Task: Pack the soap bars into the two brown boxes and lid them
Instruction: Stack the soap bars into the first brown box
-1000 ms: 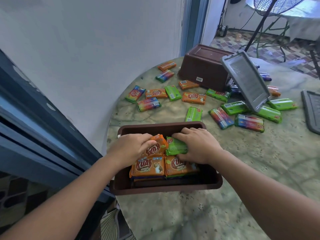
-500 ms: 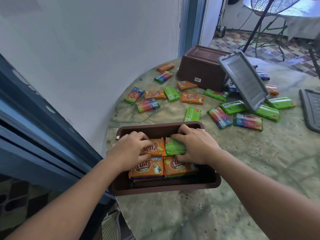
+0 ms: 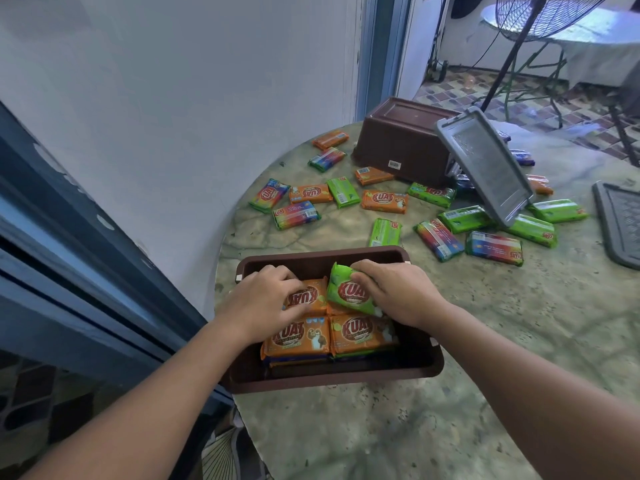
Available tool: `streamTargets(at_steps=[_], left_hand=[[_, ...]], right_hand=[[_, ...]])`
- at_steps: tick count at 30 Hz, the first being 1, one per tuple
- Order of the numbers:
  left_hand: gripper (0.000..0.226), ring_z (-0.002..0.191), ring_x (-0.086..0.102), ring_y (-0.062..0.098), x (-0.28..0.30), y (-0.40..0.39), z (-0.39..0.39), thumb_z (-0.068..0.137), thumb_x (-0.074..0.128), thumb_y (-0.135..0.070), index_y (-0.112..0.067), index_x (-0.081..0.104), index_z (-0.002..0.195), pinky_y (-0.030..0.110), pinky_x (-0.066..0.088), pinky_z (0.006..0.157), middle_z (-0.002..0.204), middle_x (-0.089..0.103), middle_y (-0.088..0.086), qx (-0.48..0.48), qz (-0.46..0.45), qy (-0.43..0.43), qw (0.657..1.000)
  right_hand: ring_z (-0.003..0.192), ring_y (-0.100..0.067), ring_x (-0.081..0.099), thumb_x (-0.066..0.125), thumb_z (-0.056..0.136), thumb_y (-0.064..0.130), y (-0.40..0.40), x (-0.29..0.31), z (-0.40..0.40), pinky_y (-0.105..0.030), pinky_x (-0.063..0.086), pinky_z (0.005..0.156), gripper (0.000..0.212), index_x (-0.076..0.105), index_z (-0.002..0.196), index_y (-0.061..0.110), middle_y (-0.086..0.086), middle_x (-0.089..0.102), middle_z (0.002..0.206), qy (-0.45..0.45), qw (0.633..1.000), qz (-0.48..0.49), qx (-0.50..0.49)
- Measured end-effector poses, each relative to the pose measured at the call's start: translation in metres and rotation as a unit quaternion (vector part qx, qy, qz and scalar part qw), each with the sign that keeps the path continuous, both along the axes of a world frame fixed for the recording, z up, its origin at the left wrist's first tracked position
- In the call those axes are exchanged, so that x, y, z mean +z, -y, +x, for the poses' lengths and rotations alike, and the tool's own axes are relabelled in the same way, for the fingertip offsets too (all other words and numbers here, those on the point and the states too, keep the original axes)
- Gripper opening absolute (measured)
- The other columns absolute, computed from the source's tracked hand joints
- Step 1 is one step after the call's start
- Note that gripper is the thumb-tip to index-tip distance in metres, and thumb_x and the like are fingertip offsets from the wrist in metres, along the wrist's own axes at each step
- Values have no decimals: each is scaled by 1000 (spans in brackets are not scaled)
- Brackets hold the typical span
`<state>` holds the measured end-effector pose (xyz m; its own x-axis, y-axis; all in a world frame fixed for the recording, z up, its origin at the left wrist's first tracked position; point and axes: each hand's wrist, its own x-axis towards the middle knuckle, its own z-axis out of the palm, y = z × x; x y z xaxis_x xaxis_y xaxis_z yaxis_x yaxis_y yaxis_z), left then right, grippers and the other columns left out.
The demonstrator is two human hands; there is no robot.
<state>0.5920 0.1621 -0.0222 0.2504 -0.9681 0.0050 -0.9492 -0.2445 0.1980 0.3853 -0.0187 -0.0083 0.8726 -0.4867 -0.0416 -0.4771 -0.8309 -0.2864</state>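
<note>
A brown box [image 3: 420,367] sits at the near edge of the round table, partly filled with stacked soap bars. My right hand [image 3: 398,292] grips a green soap bar [image 3: 348,291], tilted up on edge inside the box. My left hand [image 3: 266,301] rests with curled fingers on an orange soap bar [image 3: 313,295] lying flat in the far left of the box. Two more orange bars [image 3: 298,337] lie face up in front. A second brown box [image 3: 403,140] lies upside down at the back.
Several loose orange, green and rainbow soap bars [image 3: 384,200] are scattered across the table [image 3: 519,341]. A grey lid [image 3: 485,164] leans against the overturned box; another grey lid [image 3: 620,223] lies at the right edge. A white wall stands close on the left, a fan stand behind.
My right hand has lifted and tilted the green bar up on edge; before, it lay flat under that hand. My left hand stays on the orange bar, now flat.
</note>
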Motion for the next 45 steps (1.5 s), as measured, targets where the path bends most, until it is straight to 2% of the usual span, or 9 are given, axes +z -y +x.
streamTargets(at_steps=[7, 11, 17, 29, 32, 35, 40, 43, 45], left_hand=[[47, 115, 50, 9, -1, 0, 1, 99, 50, -60, -35, 57, 137, 30, 46, 93, 127, 54, -15, -16, 7, 25, 1000], [55, 116, 52, 13, -2, 0, 1, 96, 46, -67, -35, 52, 141, 34, 50, 93, 130, 52, -15, -24, 27, 37, 999], [65, 123, 46, 19, 6, 10, -7, 99, 53, -56, -24, 39, 154, 35, 43, 99, 137, 47, -4, -40, 80, 68, 994], [50, 109, 47, 21, 31, 29, -32, 85, 77, -43, -23, 45, 118, 35, 40, 86, 116, 50, -2, -39, 92, 120, 988], [41, 97, 50, 19, 38, 23, -27, 87, 74, -42, -29, 41, 107, 35, 36, 79, 102, 56, -10, -43, 60, 64, 995], [39, 105, 53, 14, 44, 11, -22, 92, 69, -41, -33, 48, 123, 35, 43, 90, 115, 59, -13, -30, -16, 19, 999], [33, 84, 64, 0, 55, -11, -24, 95, 70, -37, -37, 50, 121, 9, 48, 62, 99, 64, -18, 204, -181, -215, 938], [34, 80, 74, 9, 37, -16, -33, 98, 67, -31, -41, 47, 124, 29, 63, 69, 98, 67, -8, 278, -191, -342, 877], [40, 78, 75, 14, 24, -18, -39, 101, 62, -28, -43, 42, 132, 40, 64, 71, 102, 65, -4, 293, -179, -348, 872]], right_hand=[[111, -19, 63, 30, 105, 65, 2, 0, 9, -36, 46, 84, 51, 45, 148, 43, 10, 61, 127, -48, 997, -44, 41], [125, -15, 56, 51, 81, 87, 2, 0, 5, -37, 44, 103, 80, 41, 144, 39, 11, 57, 137, -60, 996, -38, 60], [126, -13, 48, 61, 85, 74, 5, 1, 6, -35, 39, 106, 69, 48, 147, 47, 16, 51, 141, -66, 992, -64, 82], [125, -16, 49, 60, 88, 71, 4, 1, 6, -36, 40, 106, 65, 49, 148, 48, 15, 52, 143, -72, 993, -60, 77], [126, -16, 49, 60, 88, 71, 4, 1, 6, -36, 40, 106, 66, 49, 148, 47, 14, 52, 143, -72, 993, -61, 75], [126, -16, 50, 61, 88, 71, 4, 2, 6, -36, 40, 106, 67, 49, 148, 46, 14, 53, 143, -70, 993, -62, 75], [127, -16, 49, 61, 88, 71, 5, 1, 6, -37, 40, 107, 66, 49, 147, 46, 14, 52, 143, -69, 993, -55, 74], [127, -16, 49, 60, 88, 72, 5, 1, 6, -36, 40, 106, 66, 49, 148, 46, 14, 52, 143, -69, 993, -57, 72], [126, -16, 50, 60, 88, 72, 4, 1, 6, -36, 40, 106, 66, 49, 148, 46, 13, 52, 143, -71, 993, -58, 74]])
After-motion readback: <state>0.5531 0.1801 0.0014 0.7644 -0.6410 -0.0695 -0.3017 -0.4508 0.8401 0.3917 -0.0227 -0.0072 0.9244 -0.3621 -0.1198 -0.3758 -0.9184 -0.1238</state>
